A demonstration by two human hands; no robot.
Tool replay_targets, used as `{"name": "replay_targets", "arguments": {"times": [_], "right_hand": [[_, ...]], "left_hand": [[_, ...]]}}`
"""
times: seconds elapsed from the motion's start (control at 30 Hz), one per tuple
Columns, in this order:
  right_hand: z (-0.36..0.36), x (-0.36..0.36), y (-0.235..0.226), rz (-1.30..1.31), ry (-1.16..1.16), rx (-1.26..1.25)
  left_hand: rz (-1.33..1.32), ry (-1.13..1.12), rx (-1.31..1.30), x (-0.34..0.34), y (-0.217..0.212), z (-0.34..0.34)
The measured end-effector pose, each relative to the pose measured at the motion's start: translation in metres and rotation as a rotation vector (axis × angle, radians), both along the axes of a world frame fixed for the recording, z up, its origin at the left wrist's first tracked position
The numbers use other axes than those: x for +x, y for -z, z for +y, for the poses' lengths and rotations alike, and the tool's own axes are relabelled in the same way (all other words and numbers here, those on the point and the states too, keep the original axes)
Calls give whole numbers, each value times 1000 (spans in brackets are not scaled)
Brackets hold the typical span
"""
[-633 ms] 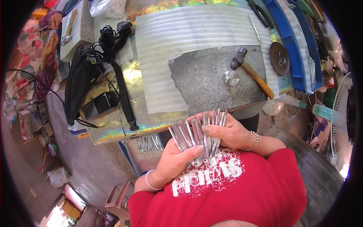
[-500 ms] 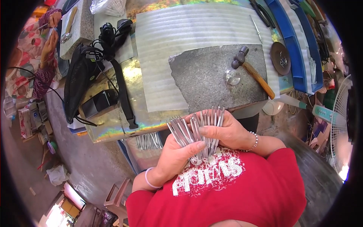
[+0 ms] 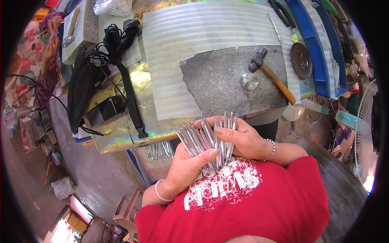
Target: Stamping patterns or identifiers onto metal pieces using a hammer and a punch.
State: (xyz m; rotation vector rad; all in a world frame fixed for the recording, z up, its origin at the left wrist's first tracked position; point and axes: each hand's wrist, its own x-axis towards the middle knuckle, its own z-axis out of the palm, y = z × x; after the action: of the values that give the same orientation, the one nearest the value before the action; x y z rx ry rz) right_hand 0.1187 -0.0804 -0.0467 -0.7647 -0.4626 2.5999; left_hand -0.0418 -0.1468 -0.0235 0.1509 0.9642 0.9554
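Left hand (image 3: 187,163) and right hand (image 3: 246,140), fingers curled snug round metal rods (image 3: 206,139), just nudged leftish before the slab (image 3: 221,77); still mid-handling.

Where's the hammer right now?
In the head view, right of centre: the hammer lies on the grey slab, its head near the round shiny piece.

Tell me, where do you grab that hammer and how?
The wooden handle looks best, held near its free end, coming from the near right side: it's long and slim, angles that way, and the bulky metal head lies at the far end.
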Motion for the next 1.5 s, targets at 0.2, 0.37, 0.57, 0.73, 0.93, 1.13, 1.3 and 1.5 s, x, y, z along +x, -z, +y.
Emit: {"name": "replay_targets", "arguments": {"times": [0.2, 0.37, 0.57, 0.73, 0.93, 1.13, 1.3, 1.5], "right_hand": [[-2, -4, -2, 96, 66, -72], [-3, -5, -5, 104, 66, -32], [-7, -6, -5, 76, 24, -12], [-9, -8, -9, 31, 5, -25], [-10, -8, -11, -60, -34, 65], [-10, -11, -15, -80, -13, 72], [-12, -12, -13, -101, 0, 96], [-14, -14, -15, -97, 33, 97]], "left_hand": [[-5, 6, -9, -2, 1, -5], [3, 9, -1, -3, 0, -7], [-19, -10, 3, -5, -2, -11], [-75, -13, 28, -8, 2, -18], [-122, -34, -20, -10, 4, -24], [-134, -30, 19, -11, 3, -26], [-178, -36, 28, -13, 7, -27], [-332, -43, 55, -19, 17, -28]]}}
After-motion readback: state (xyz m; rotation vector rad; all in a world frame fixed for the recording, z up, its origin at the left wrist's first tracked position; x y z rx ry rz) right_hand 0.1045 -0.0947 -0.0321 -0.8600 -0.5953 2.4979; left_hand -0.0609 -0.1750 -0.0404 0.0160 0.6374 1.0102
